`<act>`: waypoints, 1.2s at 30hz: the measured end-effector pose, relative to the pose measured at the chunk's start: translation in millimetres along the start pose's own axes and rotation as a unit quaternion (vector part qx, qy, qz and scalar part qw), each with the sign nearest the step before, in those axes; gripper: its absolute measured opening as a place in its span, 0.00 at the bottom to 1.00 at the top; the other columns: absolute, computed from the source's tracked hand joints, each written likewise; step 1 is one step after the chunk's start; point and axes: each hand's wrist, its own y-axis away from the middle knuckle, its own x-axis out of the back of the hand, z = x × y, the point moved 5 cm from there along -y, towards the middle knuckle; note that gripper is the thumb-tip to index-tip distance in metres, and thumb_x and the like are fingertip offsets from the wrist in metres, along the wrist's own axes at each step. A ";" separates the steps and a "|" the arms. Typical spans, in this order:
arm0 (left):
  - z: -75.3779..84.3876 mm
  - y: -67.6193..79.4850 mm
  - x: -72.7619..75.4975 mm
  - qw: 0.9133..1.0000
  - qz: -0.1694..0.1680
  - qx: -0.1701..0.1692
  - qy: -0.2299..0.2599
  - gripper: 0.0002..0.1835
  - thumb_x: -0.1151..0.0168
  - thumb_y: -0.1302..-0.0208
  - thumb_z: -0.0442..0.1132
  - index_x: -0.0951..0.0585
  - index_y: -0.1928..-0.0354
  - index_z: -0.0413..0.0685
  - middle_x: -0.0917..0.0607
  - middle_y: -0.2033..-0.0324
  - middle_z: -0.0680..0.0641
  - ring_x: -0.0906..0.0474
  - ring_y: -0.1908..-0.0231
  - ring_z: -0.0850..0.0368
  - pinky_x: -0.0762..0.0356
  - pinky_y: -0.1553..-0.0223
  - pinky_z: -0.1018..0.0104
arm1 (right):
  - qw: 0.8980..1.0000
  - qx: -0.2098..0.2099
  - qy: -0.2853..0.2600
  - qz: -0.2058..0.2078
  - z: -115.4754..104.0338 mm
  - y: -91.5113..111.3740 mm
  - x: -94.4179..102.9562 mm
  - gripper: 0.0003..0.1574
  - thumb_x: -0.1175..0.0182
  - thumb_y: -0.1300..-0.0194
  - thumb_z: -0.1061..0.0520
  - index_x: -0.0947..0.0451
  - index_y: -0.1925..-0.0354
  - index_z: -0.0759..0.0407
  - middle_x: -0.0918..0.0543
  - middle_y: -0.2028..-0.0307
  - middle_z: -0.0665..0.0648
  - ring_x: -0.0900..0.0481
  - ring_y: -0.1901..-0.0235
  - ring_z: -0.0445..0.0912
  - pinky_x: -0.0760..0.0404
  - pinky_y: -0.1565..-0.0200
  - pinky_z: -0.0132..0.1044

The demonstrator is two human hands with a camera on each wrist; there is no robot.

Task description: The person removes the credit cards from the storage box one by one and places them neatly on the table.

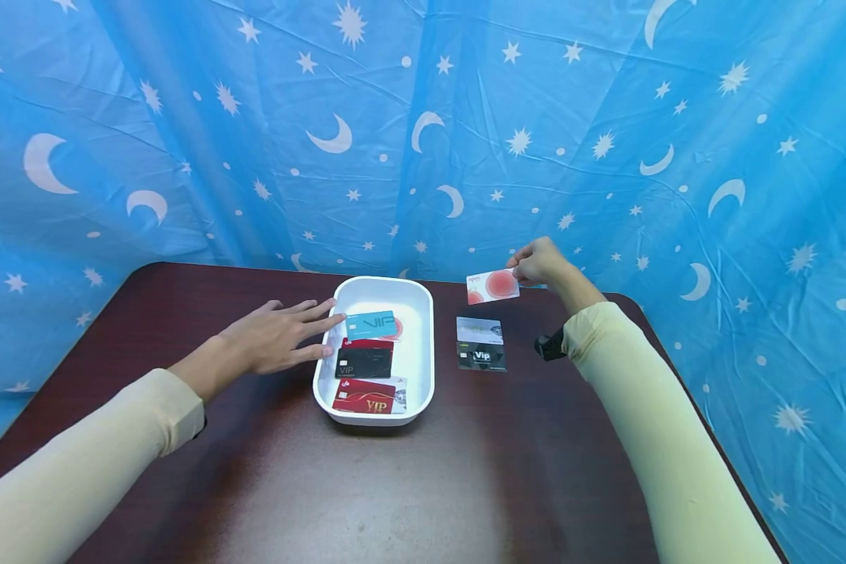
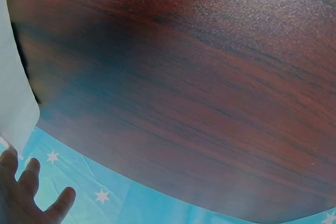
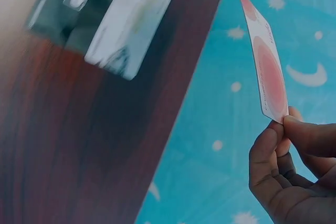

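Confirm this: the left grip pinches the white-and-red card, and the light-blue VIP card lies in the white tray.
Not quite: it is the right grip that pinches the white-and-red card, as the head view shows. The light-blue VIP card does lie in the white tray.

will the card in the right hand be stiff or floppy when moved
The card is probably stiff, showing no obvious sag. Its thin edge suggests it's light. It may swivel, as the right hand pinches only one end.
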 end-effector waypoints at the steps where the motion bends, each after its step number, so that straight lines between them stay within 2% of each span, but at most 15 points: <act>1: -0.3 0.0 0.0 1.000 0.000 0.000 -0.001 0.37 0.54 0.27 0.64 0.41 0.23 0.56 0.44 0.24 0.43 0.44 0.27 0.36 0.44 0.36 0.28 | 1.000 -0.004 0.004 0.006 5.2 -0.3 1.4 0.15 0.47 0.30 0.70 0.21 0.48 0.73 0.23 0.44 0.70 0.22 0.62 0.49 0.19 0.67 0.31; 4: -1.3 -0.1 -0.4 1.000 -0.001 -0.001 -0.005 0.37 0.54 0.27 0.64 0.41 0.23 0.56 0.44 0.24 0.42 0.44 0.27 0.36 0.43 0.36 0.28 | 1.000 -0.015 0.018 0.016 21.1 -1.7 4.6 0.15 0.47 0.30 0.70 0.21 0.48 0.73 0.22 0.48 0.70 0.21 0.58 0.52 0.17 0.64 0.33; 8: -2.1 0.1 -1.3 1.000 -0.002 0.001 -0.005 0.37 0.54 0.27 0.64 0.41 0.23 0.56 0.44 0.24 0.42 0.44 0.27 0.36 0.43 0.36 0.28 | 0.999 -0.028 0.021 0.014 41.3 -3.1 7.6 0.16 0.49 0.29 0.69 0.22 0.47 0.74 0.23 0.47 0.71 0.21 0.53 0.55 0.17 0.55 0.40; 17: -1.9 -0.4 -1.1 1.000 -0.001 0.000 -0.007 0.37 0.55 0.27 0.64 0.41 0.23 0.57 0.44 0.23 0.43 0.44 0.27 0.37 0.43 0.36 0.29 | 0.999 -0.037 0.021 0.009 74.8 -5.9 11.4 0.16 0.49 0.29 0.70 0.24 0.47 0.76 0.26 0.47 0.71 0.25 0.57 0.54 0.19 0.47 0.48; 21: -2.6 0.3 -0.8 1.000 -0.003 0.003 -0.004 0.37 0.55 0.27 0.64 0.41 0.23 0.57 0.44 0.23 0.43 0.44 0.27 0.37 0.44 0.35 0.28 | 0.999 -0.038 0.020 0.006 82.4 -6.3 10.9 0.17 0.49 0.29 0.70 0.24 0.46 0.77 0.26 0.48 0.71 0.26 0.56 0.55 0.18 0.49 0.47; 26: -1.7 0.9 -1.3 1.000 -0.002 0.002 -0.003 0.37 0.55 0.27 0.64 0.41 0.23 0.57 0.44 0.23 0.43 0.44 0.27 0.37 0.43 0.36 0.28 | 0.999 -0.046 0.027 0.002 91.8 -7.0 8.9 0.17 0.49 0.29 0.69 0.24 0.46 0.76 0.25 0.47 0.71 0.25 0.56 0.55 0.17 0.57 0.38; 30: -0.9 0.4 -0.9 1.000 0.002 0.001 -0.007 0.37 0.54 0.27 0.64 0.41 0.23 0.56 0.44 0.24 0.43 0.43 0.27 0.37 0.42 0.36 0.29 | 0.998 -0.052 0.028 0.003 100.2 -8.0 5.8 0.16 0.49 0.30 0.69 0.23 0.47 0.76 0.25 0.47 0.72 0.24 0.56 0.55 0.17 0.55 0.41; 33: -0.5 0.1 -0.7 1.000 0.002 0.000 -0.006 0.37 0.54 0.27 0.64 0.41 0.23 0.56 0.44 0.24 0.43 0.43 0.27 0.37 0.42 0.36 0.29 | 0.998 -0.053 0.029 0.006 105.0 -8.2 3.0 0.16 0.49 0.30 0.69 0.23 0.48 0.76 0.25 0.47 0.72 0.25 0.57 0.56 0.18 0.49 0.47; 36: -0.5 -0.2 -1.3 1.000 -0.001 0.001 -0.003 0.37 0.54 0.27 0.64 0.41 0.23 0.56 0.44 0.23 0.43 0.44 0.27 0.37 0.43 0.36 0.29 | 0.998 -0.056 0.033 0.013 109.1 -10.2 1.0 0.16 0.48 0.30 0.69 0.22 0.48 0.75 0.25 0.48 0.72 0.25 0.57 0.56 0.17 0.50 0.47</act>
